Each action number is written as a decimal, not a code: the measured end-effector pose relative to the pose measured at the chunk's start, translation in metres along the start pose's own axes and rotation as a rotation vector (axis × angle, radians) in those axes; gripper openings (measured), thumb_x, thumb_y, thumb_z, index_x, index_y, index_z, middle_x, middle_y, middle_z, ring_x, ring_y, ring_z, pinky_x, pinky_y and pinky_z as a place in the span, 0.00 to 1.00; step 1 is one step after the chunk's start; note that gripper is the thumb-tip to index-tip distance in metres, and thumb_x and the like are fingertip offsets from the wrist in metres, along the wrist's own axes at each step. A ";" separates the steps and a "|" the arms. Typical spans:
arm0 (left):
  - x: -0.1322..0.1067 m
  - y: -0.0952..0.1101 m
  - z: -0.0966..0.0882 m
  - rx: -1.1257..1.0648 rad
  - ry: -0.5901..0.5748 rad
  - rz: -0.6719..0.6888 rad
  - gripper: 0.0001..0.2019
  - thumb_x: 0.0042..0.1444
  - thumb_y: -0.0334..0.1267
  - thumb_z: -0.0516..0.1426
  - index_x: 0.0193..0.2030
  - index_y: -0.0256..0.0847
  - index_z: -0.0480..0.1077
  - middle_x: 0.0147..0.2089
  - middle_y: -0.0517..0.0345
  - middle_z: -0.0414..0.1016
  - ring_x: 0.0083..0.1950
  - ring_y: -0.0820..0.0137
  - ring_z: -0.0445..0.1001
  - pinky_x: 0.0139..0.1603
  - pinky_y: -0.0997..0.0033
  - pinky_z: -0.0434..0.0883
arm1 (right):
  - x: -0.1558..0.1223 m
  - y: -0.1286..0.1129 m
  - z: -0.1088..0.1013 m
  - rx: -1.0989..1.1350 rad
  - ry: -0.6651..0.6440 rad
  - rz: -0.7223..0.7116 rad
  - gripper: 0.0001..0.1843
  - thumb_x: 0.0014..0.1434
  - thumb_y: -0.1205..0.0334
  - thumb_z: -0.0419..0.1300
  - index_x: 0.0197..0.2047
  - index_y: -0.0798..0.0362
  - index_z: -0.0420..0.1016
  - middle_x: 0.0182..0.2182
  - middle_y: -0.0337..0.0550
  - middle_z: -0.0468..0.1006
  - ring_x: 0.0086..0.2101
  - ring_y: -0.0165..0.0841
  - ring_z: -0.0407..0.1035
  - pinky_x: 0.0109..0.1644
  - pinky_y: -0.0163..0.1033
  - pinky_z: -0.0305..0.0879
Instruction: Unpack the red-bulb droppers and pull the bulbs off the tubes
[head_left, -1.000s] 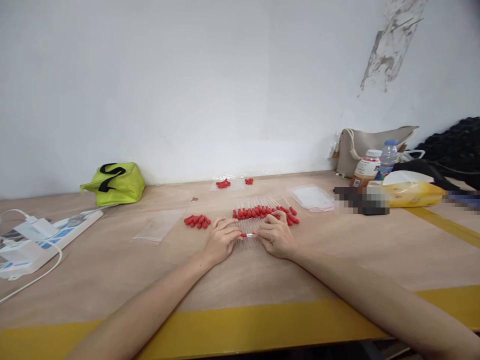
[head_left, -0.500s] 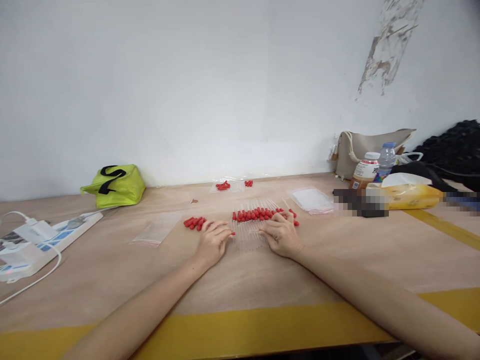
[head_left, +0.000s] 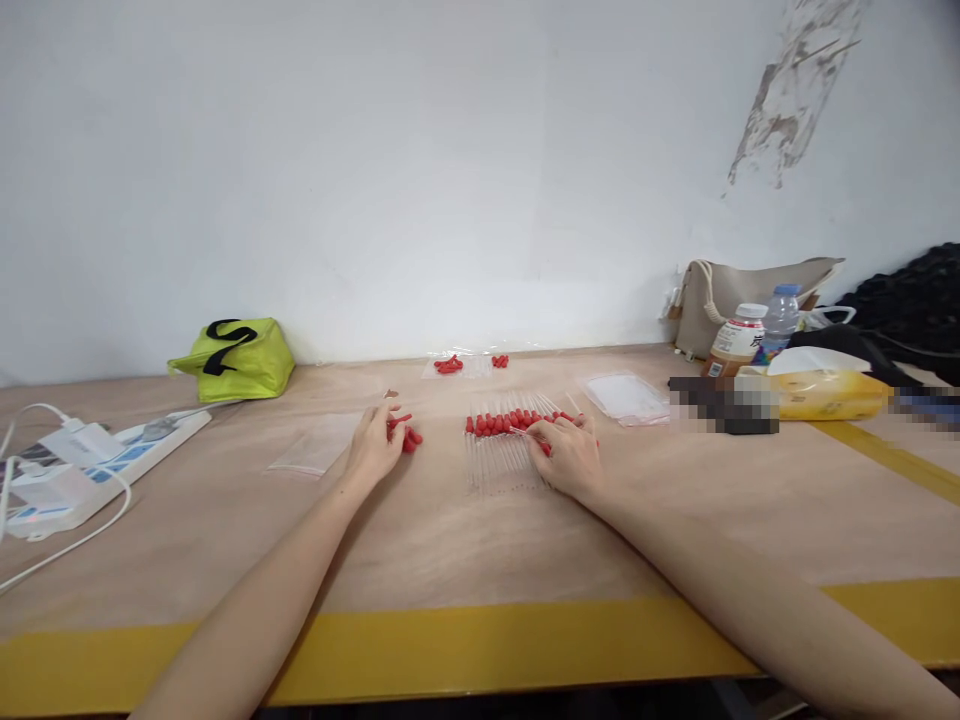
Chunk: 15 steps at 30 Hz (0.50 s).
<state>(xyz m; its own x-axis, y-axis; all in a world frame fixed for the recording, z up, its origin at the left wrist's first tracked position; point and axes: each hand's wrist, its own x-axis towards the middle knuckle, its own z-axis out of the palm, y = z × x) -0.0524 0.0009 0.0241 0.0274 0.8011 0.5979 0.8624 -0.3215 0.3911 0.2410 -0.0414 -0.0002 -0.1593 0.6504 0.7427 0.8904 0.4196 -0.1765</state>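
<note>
My left hand [head_left: 375, 445] is at the small pile of red rubber bulbs [head_left: 412, 437], its fingers bent around one at the pile's edge. My right hand [head_left: 568, 455] rests over the right end of a row of thin clear dropper tubes [head_left: 487, 470]. Its thumb and fingers are pinched on one thin dropper tube [head_left: 519, 431] that pokes out to the left. Red bulbs [head_left: 491, 424] sit in a line at the far ends of the tubes lying side by side. Part of the row is hidden under my right hand.
Clear plastic bags lie left [head_left: 315, 445] and right [head_left: 626, 397]. More red bulbs [head_left: 448, 365] lie on plastic by the wall. A lime-green bag [head_left: 244, 360] and a power strip [head_left: 142, 465] stand left. Bottles [head_left: 739, 340] and a yellow tissue pack [head_left: 832, 395] are at right.
My left hand has moved left, away from the tubes to the red bulb pile. My right hand stays over the row, with its fingertips now nearer the bulbs.
</note>
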 end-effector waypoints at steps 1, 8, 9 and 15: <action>0.001 -0.003 -0.003 0.010 0.011 -0.024 0.12 0.53 0.36 0.50 0.45 0.40 0.64 0.33 0.57 0.69 0.32 0.69 0.71 0.38 0.67 0.69 | 0.000 0.001 0.000 -0.015 0.012 -0.004 0.09 0.55 0.63 0.51 0.29 0.51 0.72 0.21 0.37 0.74 0.26 0.29 0.64 0.42 0.41 0.43; 0.009 -0.018 -0.016 0.071 -0.038 -0.205 0.12 0.48 0.46 0.55 0.34 0.40 0.65 0.33 0.58 0.72 0.29 0.71 0.69 0.32 0.72 0.66 | -0.002 0.002 0.005 -0.063 0.032 -0.149 0.11 0.55 0.64 0.51 0.30 0.49 0.75 0.22 0.38 0.75 0.29 0.30 0.62 0.43 0.43 0.42; 0.010 -0.020 -0.016 0.056 -0.058 -0.223 0.12 0.47 0.46 0.55 0.34 0.40 0.65 0.33 0.58 0.72 0.29 0.71 0.69 0.32 0.73 0.65 | -0.002 0.001 0.005 -0.060 0.015 -0.166 0.11 0.55 0.64 0.51 0.30 0.49 0.75 0.23 0.38 0.75 0.29 0.30 0.62 0.42 0.43 0.42; 0.009 -0.023 -0.010 0.013 -0.117 -0.231 0.14 0.46 0.50 0.55 0.31 0.40 0.68 0.30 0.59 0.74 0.31 0.70 0.70 0.31 0.74 0.65 | -0.004 -0.004 -0.003 0.044 -0.115 -0.208 0.12 0.54 0.54 0.54 0.35 0.47 0.76 0.25 0.40 0.75 0.32 0.32 0.60 0.43 0.44 0.42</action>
<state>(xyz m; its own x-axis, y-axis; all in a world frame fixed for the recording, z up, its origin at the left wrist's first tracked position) -0.0773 0.0106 0.0272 -0.1137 0.9056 0.4085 0.8590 -0.1170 0.4985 0.2390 -0.0472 -0.0003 -0.3872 0.6141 0.6877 0.8141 0.5778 -0.0576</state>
